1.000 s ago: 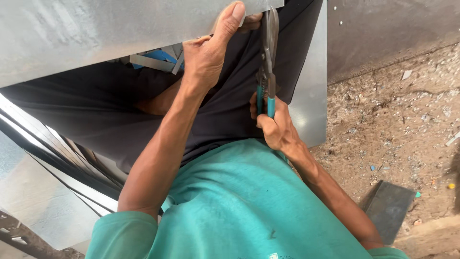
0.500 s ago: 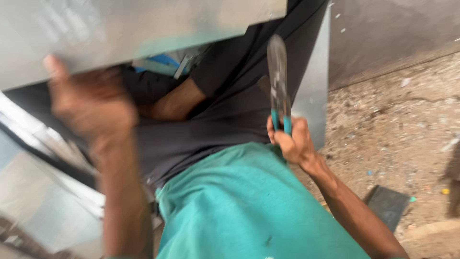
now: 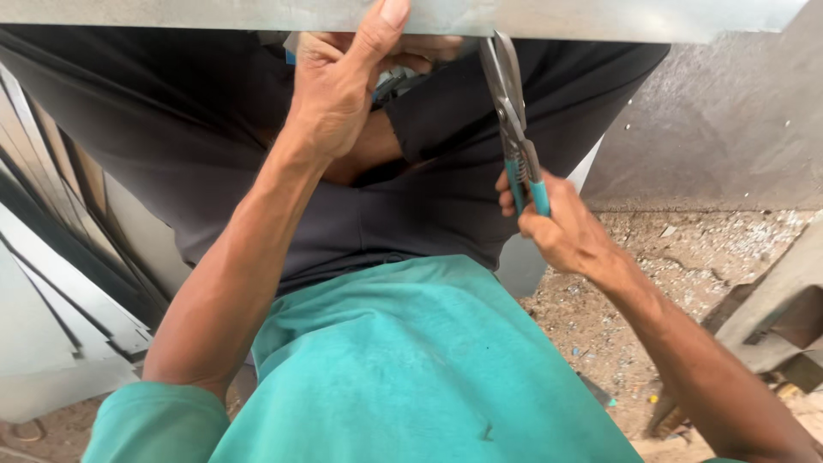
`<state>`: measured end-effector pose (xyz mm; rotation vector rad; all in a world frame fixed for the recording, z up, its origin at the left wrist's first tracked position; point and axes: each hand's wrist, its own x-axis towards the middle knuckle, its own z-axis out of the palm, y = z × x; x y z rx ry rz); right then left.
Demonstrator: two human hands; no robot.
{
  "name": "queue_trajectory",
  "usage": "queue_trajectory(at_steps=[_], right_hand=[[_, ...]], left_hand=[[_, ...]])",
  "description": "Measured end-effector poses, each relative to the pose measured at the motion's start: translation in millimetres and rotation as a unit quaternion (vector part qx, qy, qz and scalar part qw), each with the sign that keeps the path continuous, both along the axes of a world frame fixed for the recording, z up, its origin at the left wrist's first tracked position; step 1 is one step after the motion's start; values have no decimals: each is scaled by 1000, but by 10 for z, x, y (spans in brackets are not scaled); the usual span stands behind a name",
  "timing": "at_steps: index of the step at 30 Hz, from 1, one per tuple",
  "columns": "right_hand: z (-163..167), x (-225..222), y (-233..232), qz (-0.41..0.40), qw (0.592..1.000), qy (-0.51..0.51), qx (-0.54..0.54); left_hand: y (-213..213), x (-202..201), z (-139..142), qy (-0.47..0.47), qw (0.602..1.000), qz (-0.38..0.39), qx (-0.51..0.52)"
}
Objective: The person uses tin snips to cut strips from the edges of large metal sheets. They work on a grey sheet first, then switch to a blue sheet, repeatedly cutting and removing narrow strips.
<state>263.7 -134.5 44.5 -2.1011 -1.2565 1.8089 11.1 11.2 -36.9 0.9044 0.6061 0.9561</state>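
My left hand (image 3: 339,94) grips the grey galvanised metal sheet's (image 3: 600,15) near edge; my right hand (image 3: 557,227) squeezes teal-handled tin snips (image 3: 514,129), blades at that edge. Mid-cut, I judge; next needs steady advancing.

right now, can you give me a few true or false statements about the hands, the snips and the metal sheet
1. The right hand grips tin snips with teal handles. True.
2. The left hand rests flat on the ground. False: it holds the edge of the metal sheet, thumb on top.
3. The snips' blades point up at the sheet's edge. True.
4. The snips' handles are red. False: they are teal.
5. The person wears a teal shirt. True.
6. The ground at right is polished tile. False: it is gritty dirt with small debris.
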Motion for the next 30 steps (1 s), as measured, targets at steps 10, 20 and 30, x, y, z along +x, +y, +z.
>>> queue_trajectory(at_steps=[10, 20, 30], right_hand=[[-153, 331, 161, 149, 978, -142, -41], [9, -466, 21, -205, 974, 97, -16], [-691, -1163, -137, -362, 906, 144, 168]], left_hand=[[-39, -3, -102, -54, 998, -13, -2], [-60, 729, -70, -1, 1000, 28, 4], [-185, 857, -353, 99, 994, -5, -37]])
